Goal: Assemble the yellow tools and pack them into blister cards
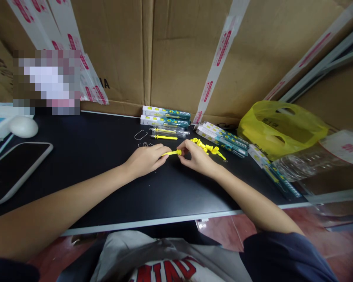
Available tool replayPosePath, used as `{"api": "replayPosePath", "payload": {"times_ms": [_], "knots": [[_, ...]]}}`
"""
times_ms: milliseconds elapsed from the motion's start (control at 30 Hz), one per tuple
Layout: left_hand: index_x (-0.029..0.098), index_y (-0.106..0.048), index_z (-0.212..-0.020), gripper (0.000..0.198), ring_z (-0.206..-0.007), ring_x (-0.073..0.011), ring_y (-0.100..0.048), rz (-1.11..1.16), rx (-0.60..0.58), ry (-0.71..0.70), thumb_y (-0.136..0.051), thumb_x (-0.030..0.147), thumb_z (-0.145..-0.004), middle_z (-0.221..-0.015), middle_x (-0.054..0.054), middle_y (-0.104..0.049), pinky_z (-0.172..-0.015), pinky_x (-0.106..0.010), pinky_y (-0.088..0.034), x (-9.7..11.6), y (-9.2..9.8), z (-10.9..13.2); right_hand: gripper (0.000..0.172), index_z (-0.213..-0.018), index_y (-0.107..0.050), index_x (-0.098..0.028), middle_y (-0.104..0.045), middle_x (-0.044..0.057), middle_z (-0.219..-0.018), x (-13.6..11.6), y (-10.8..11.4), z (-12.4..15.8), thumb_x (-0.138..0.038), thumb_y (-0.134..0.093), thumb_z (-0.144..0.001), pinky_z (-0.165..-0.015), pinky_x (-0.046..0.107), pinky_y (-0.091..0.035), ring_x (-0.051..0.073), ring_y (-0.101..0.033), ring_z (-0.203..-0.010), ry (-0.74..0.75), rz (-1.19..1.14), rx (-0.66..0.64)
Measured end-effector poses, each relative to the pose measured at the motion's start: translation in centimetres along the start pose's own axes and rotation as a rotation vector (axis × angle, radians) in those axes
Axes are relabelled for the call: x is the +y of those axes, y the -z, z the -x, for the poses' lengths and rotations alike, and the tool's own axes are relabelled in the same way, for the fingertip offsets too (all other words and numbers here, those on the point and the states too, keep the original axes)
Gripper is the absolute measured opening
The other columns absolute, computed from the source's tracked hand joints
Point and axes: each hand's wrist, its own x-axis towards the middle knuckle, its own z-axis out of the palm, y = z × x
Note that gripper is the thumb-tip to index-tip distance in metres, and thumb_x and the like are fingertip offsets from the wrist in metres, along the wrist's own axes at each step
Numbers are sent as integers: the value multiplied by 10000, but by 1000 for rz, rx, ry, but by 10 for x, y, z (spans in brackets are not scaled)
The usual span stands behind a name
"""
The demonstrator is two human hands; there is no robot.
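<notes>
Between my two hands, above the black table, is a thin yellow plastic stick (pixel 172 153). My left hand (pixel 148 159) pinches its left end, and my right hand (pixel 197 157) has its fingers closed round the thicker right end. Several loose yellow pieces (pixel 214 150) lie just behind my right hand. Clear tubes (pixel 172 132) with yellow parts rest beyond my hands, and bent metal wires (pixel 141 135) lie to their left.
Long printed boxes (pixel 164 120) lie at the back, with more boxes (pixel 223 139) to the right. A yellow bag (pixel 278 129) and a clear plastic bottle (pixel 302 162) are at the right. A phone (pixel 17 168) lies at the left; cardboard (pixel 182 55) stands behind the table (pixel 111 207).
</notes>
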Motion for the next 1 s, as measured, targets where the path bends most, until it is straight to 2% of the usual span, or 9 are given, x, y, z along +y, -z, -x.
{"api": "replayPosePath", "payload": {"times_ms": [167,400,600,733,1000], "knots": [[225,-618,-1122,259,-725,-121,-658,10,9,8,-442,266,-936,-952,-4,-689,-583,-216,-436,-1,1,0,121,-942,-530,-206,-589,63,-946,2,7,-3,-194,-566,-827,-738,315,-476,182,-550,-843,83,-28,31],[200,-579,-1087,222,-759,-139,-664,64,13,14,-452,287,-928,-975,-21,-697,-596,-222,-439,-2,0,1,118,-947,-567,-190,-637,58,-935,4,5,-1,-220,-592,-836,-727,305,-515,164,-597,-804,20,-132,6],[185,-545,-1009,170,-577,-128,-608,66,-2,74,-483,300,-899,-767,4,-665,-513,-221,-380,0,1,-1,138,-981,-595,-187,-641,63,-952,5,1,-1,-233,-593,-850,-736,319,-527,170,-605,-828,60,-185,40],[194,-567,-992,171,-532,-111,-582,81,7,63,-472,307,-905,-700,22,-646,-517,-215,-373,1,3,-1,174,-1007,-577,-185,-618,51,-934,2,6,-1,-246,-602,-846,-725,309,-531,152,-601,-784,23,-278,30],[192,-598,-962,217,-635,-118,-626,70,64,37,-413,305,-945,-838,6,-707,-562,-230,-389,-2,4,-1,196,-987,-553,-189,-581,13,-846,0,13,-1,-316,-614,-851,-730,291,-528,133,-587,-749,-87,-424,14]]}}
